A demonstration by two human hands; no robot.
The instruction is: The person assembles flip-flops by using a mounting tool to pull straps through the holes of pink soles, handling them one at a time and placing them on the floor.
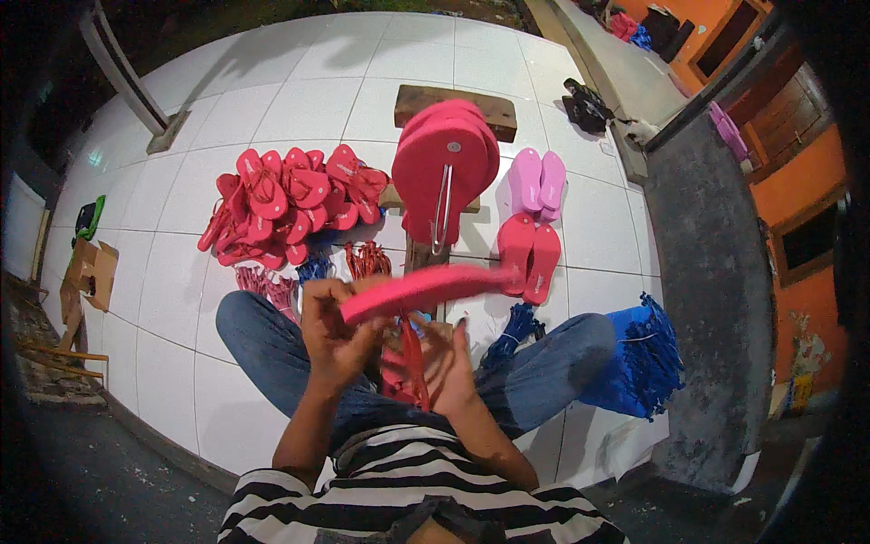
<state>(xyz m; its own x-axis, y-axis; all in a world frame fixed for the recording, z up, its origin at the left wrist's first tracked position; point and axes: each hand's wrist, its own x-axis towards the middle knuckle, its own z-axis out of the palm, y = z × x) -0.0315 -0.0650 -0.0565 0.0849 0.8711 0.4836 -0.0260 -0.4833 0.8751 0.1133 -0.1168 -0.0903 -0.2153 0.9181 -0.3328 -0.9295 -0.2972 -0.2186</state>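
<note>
Your left hand (pixel 333 337) grips a flat pinkish-red foam sole (pixel 426 288) above your blue denim jeans (pixel 270 349). Your right hand (pixel 450 372) is at the narrow red strap (pixel 413 356); whether its fingers grip, I cannot tell.

Around me, the white-tiled floor (pixel 168 295) bears a heap of red sandals (pixel 294 192), pink soles (pixel 525 181), red soles (pixel 517 249) and bundled red straps (pixel 367 261).

Smooth, matt, foam-like sole (pixel 426 288); shiny metal loop (pixel 439 227); rough wooden block (pixel 500 111); glossy floor tiles (pixel 165 299); denim trousers (pixel 562 372)
</note>
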